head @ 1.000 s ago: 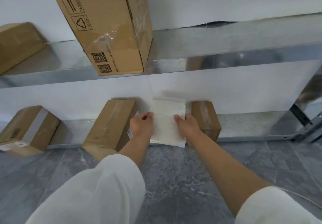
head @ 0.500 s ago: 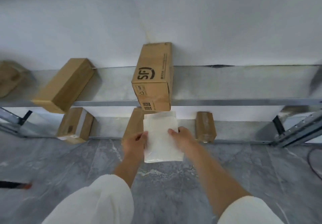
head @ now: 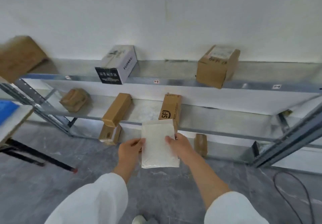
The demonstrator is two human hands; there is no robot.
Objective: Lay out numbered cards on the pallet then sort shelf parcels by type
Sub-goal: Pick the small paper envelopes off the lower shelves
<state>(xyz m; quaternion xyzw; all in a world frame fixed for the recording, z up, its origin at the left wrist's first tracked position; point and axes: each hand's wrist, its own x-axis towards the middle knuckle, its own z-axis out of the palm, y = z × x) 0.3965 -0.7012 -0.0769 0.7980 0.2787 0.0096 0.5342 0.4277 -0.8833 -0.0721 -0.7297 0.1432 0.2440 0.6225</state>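
I hold a flat white padded envelope [head: 157, 144] upright in front of me with both hands. My left hand [head: 129, 149] grips its left edge and my right hand [head: 179, 144] grips its right edge. Behind it stands a metal shelf rack [head: 174, 82] with parcels on it. A white and black box [head: 117, 65] and a brown box [head: 217, 65] sit on the upper level. A long brown box [head: 117, 109], a brown SF box [head: 170, 108] and a crumpled brown parcel [head: 75, 100] sit on the middle level. Two small brown boxes [head: 110, 134] [head: 201, 144] rest on the bottom level.
A large blurred brown box [head: 19, 58] sits at the far left of the top level. A blue object [head: 7, 110] on a pale board shows at the left edge. A black bar with a red tip [head: 43, 159] and a black cable [head: 292, 192] lie on the grey floor.
I have lifted the white envelope off the bottom level and drawn it back toward me. My view has risen and pulled away, so the upper shelf levels now show.
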